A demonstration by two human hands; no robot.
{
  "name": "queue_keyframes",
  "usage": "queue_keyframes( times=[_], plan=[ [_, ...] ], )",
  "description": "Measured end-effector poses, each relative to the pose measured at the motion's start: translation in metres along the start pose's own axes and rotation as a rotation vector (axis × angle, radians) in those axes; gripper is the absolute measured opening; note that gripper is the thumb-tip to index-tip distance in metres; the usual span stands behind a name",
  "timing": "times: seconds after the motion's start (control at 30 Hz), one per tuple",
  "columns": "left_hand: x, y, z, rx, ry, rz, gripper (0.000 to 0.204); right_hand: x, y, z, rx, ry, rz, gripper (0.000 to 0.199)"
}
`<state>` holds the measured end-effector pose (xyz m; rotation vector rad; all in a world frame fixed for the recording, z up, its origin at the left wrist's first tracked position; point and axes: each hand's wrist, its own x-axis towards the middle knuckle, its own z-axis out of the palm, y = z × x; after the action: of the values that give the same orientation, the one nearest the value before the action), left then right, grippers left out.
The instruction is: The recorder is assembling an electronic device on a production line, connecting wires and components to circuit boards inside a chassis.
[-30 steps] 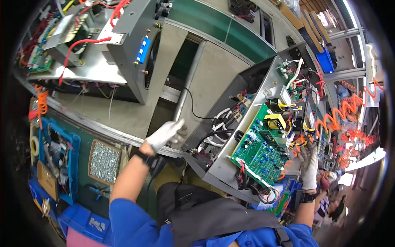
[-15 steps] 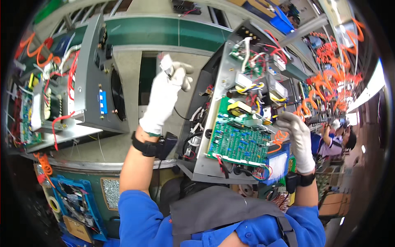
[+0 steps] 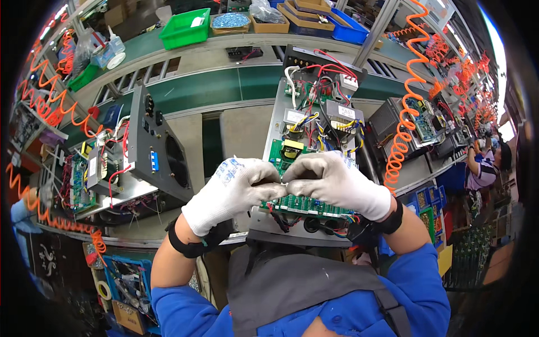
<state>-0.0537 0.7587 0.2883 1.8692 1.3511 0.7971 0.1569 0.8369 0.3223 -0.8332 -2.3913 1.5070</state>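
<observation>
In front of me lies an open metal chassis [image 3: 276, 130] with a green circuit board [image 3: 317, 208] at its near end. My left hand [image 3: 233, 188], in a white glove, is above the board with thumb and fingertips pressed together. My right hand [image 3: 342, 185], also gloved, meets it from the right in the same closed pinch. The fingertips of both hands almost touch. Something tiny and pale may be between them, too small to make out. Just beyond the hands is a yellow-wrapped transformer [image 3: 292, 149]. The hands hide the middle of the board.
Another opened unit with a grey panel [image 3: 151, 140] stands at the left. Coiled orange hoses [image 3: 401, 140] hang at the right. Across the green conveyor [image 3: 224, 84] sit a green bin [image 3: 184, 28] and cardboard trays. Another person [image 3: 484, 168] works at far right.
Both hands have come together over the circuit board, the left from beside the chassis, the right from its right side. The view has tilted up, showing more of the far shelf.
</observation>
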Motion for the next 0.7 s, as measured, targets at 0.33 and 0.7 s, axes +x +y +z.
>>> queue_keyframes(
  times=[0.33,0.7],
  plan=[
    [0.009,-0.082,0.006,0.037,0.543,0.336,0.032,0.067,0.016,0.056,0.582,0.357,0.322,0.027],
    [-0.001,-0.211,0.109,-1.462,-0.03,-0.476,0.028,0.053,0.071,0.062,-0.042,0.604,0.425,0.021]
  ],
)
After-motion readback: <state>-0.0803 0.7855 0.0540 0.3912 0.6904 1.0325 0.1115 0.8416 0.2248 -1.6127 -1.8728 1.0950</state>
